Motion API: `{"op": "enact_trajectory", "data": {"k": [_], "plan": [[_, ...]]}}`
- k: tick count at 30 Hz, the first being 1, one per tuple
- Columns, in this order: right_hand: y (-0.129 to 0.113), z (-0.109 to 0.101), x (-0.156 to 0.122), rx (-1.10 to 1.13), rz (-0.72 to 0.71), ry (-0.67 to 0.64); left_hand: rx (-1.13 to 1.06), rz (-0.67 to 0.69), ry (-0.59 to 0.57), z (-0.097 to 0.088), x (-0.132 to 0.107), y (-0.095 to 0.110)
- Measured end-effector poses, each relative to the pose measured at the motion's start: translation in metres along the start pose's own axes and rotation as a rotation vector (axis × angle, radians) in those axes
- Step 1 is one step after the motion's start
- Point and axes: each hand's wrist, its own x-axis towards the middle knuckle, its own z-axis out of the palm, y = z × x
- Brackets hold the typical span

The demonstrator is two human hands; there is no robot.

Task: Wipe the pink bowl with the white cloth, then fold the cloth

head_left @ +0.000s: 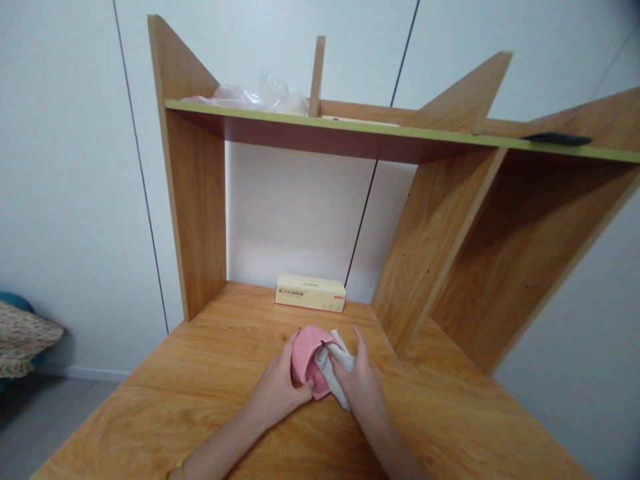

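A pink bowl (306, 347) is tilted on its side above the wooden desk, its opening turned toward the right and toward me. My left hand (286, 387) grips it from the left, with the thumb at the lower rim and the fingers behind the outer wall. A white cloth (343, 363) is bunched in my right hand (361, 380) and pressed against the bowl's right rim, partly inside it. The right thumb lies on the cloth, and one finger points up away from it. Part of the bowl's inside is hidden by the cloth.
A cream-coloured long box (310, 294) stands at the back of the desk (210, 373). Wooden uprights (440, 247) rise left and right, carrying a shelf (350, 133). On that shelf lie a clear plastic bag (265, 95) and a dark flat object (557, 139).
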Motion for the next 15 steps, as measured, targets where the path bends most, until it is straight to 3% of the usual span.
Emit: {"op": "enact_trajectory", "data": {"k": [4, 8, 15], "plan": [[0.001, -0.005, -0.003, -0.094, -0.099, -0.004, 0.2, 0.067, -0.057, -0.01, -0.004, 0.011], [0.008, 0.003, -0.004, 0.073, -0.155, -0.093, 0.268, 0.151, -0.109, -0.019, -0.003, 0.015], [0.018, 0.017, 0.0, 0.37, -0.08, -0.075, 0.124, -0.066, -0.065, -0.011, -0.002, 0.003]]}}
